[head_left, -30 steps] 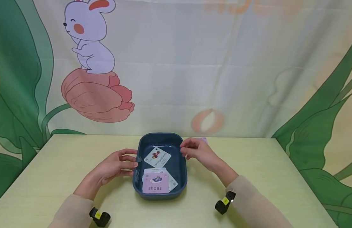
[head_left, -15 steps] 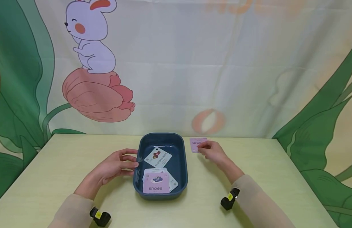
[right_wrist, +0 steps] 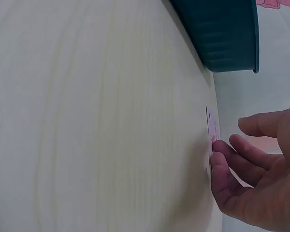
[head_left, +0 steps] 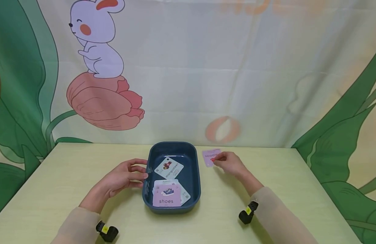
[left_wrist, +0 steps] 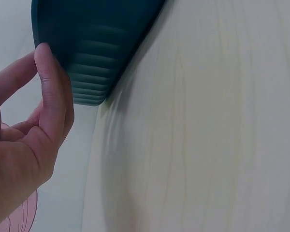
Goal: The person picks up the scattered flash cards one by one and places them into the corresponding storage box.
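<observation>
A dark blue tray [head_left: 195, 169] lies on the table with several word cards inside. My left hand [head_left: 125, 177] is at its left side, fingers spread and fingertips touching the wall near the rim. In the tray a white "mangosteen" card [head_left: 168, 168] lies behind a pink "shoes" card [head_left: 166, 197], which overlaps other white cards. Right of the tray, near the table's back edge, is a pink card [head_left: 207, 158] reading "pajamas", upside down in the head view. My right hand [head_left: 232, 163] presses its fingertips on this card's near right part; the thumb stands apart in the right wrist view.
A curtain with a printed rabbit [head_left: 99, 44] and leaves hangs right behind the pale wooden table [head_left: 93, 159]. A black camera is worn at each sleeve's cuff.
My right hand has moved from the tray's right rim to the pajamas card. That card has slid slightly toward the front. The left hand and tray have stayed in place.
</observation>
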Demonstrator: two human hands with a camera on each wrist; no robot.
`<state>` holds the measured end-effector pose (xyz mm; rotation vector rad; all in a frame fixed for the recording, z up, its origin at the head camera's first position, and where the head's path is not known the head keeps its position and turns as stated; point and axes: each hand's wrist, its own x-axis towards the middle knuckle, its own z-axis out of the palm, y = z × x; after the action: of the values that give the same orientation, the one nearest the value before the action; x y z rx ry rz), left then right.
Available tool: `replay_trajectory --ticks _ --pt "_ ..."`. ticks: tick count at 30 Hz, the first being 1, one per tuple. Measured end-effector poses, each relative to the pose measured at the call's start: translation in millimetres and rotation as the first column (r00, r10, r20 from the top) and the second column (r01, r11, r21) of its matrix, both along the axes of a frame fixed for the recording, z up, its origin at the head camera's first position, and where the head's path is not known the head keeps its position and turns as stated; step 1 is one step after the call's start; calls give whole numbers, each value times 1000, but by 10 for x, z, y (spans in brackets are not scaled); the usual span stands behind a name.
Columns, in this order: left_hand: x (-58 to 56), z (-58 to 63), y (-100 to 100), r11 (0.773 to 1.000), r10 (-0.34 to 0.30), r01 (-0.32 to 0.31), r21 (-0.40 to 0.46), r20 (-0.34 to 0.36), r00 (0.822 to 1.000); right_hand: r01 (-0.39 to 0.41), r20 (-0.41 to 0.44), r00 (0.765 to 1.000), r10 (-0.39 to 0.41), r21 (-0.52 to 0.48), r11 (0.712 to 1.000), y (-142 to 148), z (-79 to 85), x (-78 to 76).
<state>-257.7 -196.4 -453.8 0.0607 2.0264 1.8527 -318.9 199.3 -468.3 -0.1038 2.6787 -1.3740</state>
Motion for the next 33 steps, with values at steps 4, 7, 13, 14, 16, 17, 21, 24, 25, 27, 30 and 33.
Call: replay_trajectory --ticks 4,7,13,14,16,17,21,24,25,27,30,33 --pt "-6 -15 -7 1000 0 0 -1 -6 1000 -9 56 998 10 -24 1000 28 13 26" --pt "-7 -25 -13 1000 0 0 -2 -8 1000 -12 84 996 16 -53 999 37 25 33" --pt "2 -24 -16 1000 5 -5 0 -6 1000 -2 28 1000 4 -71 997 36 10 7" --pt "2 -23 -15 1000 3 -3 0 -6 1000 7 9 1000 -6 -57 998 31 7 1" --pt "5 -20 -9 1000 0 0 1 -7 1000 38 -16 999 -39 -19 999 13 2 -22" --pt "7 -18 -5 1000 -1 1 2 -8 1000 55 -24 998 -55 2 998 3 -1 -33" --pt "-1 -18 -3 1000 0 0 2 -8 1000 100 -31 995 -98 74 992 -27 -10 -65" --pt "-5 -21 -6 1000 3 -3 -1 -6 1000 109 -35 994 -106 137 985 -34 -33 -89" --pt "-6 -23 -6 1000 3 -3 0 -4 1000 110 -36 994 -105 160 981 -40 -41 -98" --pt "-3 -26 -4 1000 2 -2 1 -5 1000 113 -34 994 -109 207 972 -51 -60 -114" --pt "-1 -30 0 1000 -1 1 0 -10 1000 111 -37 994 -105 283 953 -79 -74 -120" --pt "3 -30 3 1000 -1 1 -1 -12 1000 112 -50 994 -101 335 936 -106 -72 -115"
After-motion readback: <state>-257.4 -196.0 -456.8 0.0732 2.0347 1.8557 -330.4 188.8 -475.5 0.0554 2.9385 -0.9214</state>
